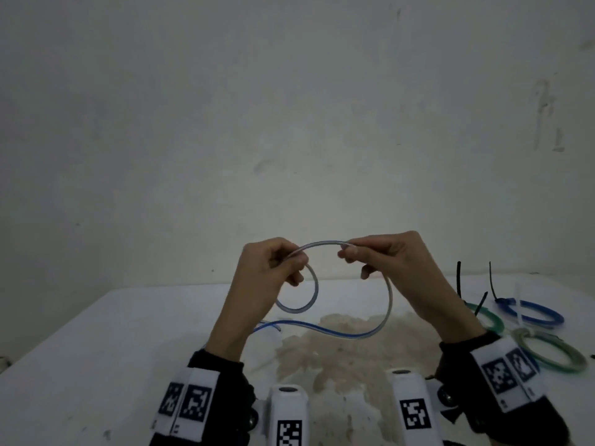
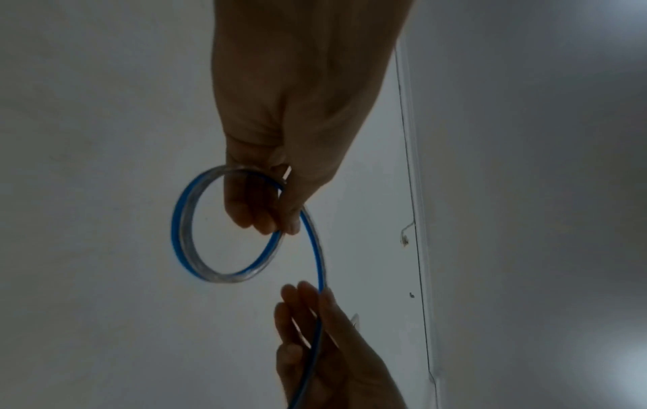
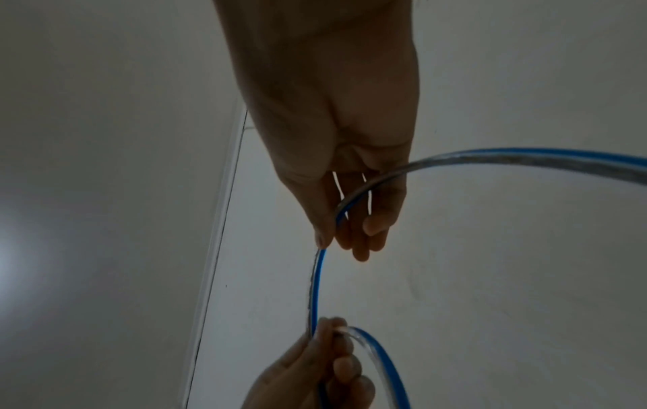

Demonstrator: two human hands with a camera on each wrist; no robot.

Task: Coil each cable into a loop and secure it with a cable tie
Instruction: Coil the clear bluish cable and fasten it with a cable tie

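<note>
A clear flat cable with a blue stripe (image 1: 317, 245) is held up above the white table (image 1: 96, 342). My left hand (image 1: 277, 265) pinches it where a small loop (image 1: 299, 309) hangs below the fingers; the left wrist view shows that loop (image 2: 196, 229) as about two turns. My right hand (image 1: 370, 252) pinches the cable a short span to the right. From there the cable (image 1: 386, 304) drops, curves back left and ends on the table (image 1: 267, 325). In the right wrist view the cable (image 3: 318, 276) runs between both hands.
At the right of the table lie coiled cables: a blue one (image 1: 534, 312) and two green ones (image 1: 553, 350) (image 1: 486, 317). Thin black cable ties (image 1: 458, 278) stick up near them. A brownish stain (image 1: 338, 342) marks the table's middle. A bare wall (image 1: 289, 123) stands behind.
</note>
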